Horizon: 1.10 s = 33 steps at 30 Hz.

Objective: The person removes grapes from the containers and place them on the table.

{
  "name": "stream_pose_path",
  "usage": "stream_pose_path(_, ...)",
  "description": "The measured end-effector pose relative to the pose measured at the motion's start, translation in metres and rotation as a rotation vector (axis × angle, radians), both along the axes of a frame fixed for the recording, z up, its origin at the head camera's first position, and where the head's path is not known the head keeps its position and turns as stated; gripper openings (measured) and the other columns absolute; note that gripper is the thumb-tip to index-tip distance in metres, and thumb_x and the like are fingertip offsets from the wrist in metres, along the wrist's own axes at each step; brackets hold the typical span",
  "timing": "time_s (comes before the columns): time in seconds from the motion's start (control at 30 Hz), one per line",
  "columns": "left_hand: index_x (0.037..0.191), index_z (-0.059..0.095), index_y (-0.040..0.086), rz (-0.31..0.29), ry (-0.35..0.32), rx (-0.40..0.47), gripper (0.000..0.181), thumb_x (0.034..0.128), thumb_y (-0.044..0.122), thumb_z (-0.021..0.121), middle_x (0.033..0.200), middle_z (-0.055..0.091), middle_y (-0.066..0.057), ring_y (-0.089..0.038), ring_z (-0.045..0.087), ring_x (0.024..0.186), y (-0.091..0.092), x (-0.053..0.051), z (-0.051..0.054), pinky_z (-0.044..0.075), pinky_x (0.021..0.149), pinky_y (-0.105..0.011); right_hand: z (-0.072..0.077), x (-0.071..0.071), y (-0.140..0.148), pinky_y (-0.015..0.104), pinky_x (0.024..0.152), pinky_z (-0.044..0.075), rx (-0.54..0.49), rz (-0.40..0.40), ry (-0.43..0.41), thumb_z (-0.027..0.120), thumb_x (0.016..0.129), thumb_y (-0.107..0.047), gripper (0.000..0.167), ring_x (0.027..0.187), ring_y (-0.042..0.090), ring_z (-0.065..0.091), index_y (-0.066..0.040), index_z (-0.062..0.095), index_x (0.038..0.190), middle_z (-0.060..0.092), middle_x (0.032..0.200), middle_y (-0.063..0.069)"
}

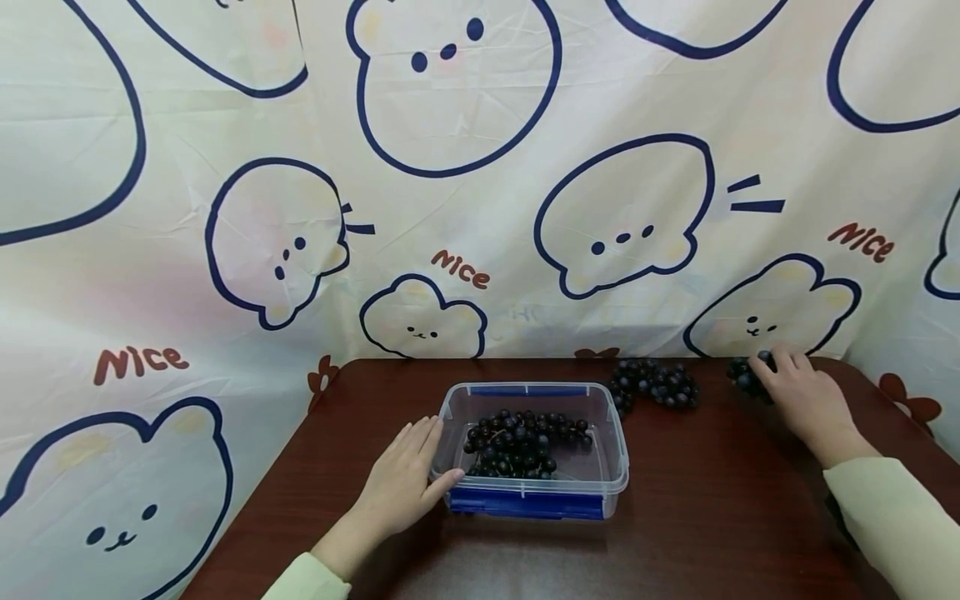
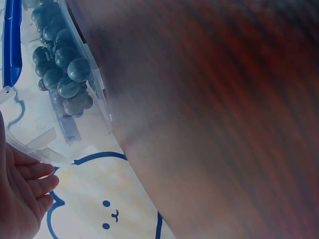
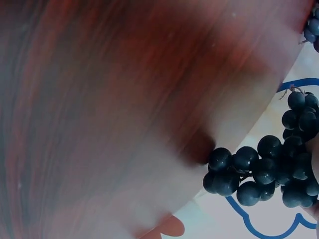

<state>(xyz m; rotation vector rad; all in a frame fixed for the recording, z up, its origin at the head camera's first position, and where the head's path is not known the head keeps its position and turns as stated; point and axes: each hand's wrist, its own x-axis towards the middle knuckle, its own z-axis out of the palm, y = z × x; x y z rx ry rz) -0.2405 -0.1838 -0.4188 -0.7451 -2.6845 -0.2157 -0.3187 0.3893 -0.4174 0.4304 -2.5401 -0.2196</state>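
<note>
A clear plastic container [image 1: 613, 454] with blue side clips stands on the table, and a bunch of dark grapes [image 1: 517, 442] lies inside it. My left hand [image 1: 401, 479] rests against the container's left side, its fingers straight and the thumb by the front corner of the rim. In the left wrist view those grapes [image 2: 65, 55] show through the clear wall. At the table's back right, my right hand [image 1: 810, 400] holds another bunch of dark grapes [image 3: 266, 169]. In the right wrist view this bunch partly hides the hand.
More dark grapes [image 1: 656, 383] lie on the table behind the container's right corner. The brown wooden table [image 1: 712, 508] ends at a white cloth [image 1: 510, 217] printed with bear drawings, which hangs behind and at the sides.
</note>
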Motion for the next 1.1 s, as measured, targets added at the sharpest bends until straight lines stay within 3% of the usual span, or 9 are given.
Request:
stream_pose_path(0.43,0.141,0.045,-0.006,0.004,0.010,-0.006,0.076,0.0963,0.054,0.051,0.145,0.045,-0.020,-0.032,0.038,0.136,0.000,-0.001,0.000,0.026,0.113,-0.046,-0.008,-0.008,-0.007,0.052,0.049,0.048,-0.014,-0.032,-0.023,0.065,0.076,0.021,0.046,0.097,0.056,0.048,0.006,0.051,0.117,0.043,0.113,0.040)
stream_pose_path(0.7,0.140,0.046,-0.007,0.005,0.003,0.011,0.073,0.0947,0.048,0.057,0.144,0.045,-0.021,-0.033,0.039,0.136,0.000,0.000,-0.001,0.026,0.113,-0.047,-0.010,-0.009,-0.013,0.048,0.046,0.046,-0.052,-0.057,-0.113,0.065,0.076,0.021,0.047,0.086,0.053,0.047,0.008,0.046,0.117,0.043,0.105,0.040)
stream_pose_path(1.1,0.141,0.045,-0.007,0.008,0.010,-0.011,0.075,0.0961,0.052,0.053,0.145,0.045,-0.020,-0.033,0.038,0.136,0.000,-0.001,-0.002,0.026,0.113,-0.047,-0.013,-0.010,-0.015,0.053,0.055,0.049,-0.083,-0.101,-0.185,0.063,0.080,0.019,0.044,0.087,0.053,0.047,0.011,0.044,0.118,0.043,0.105,0.040)
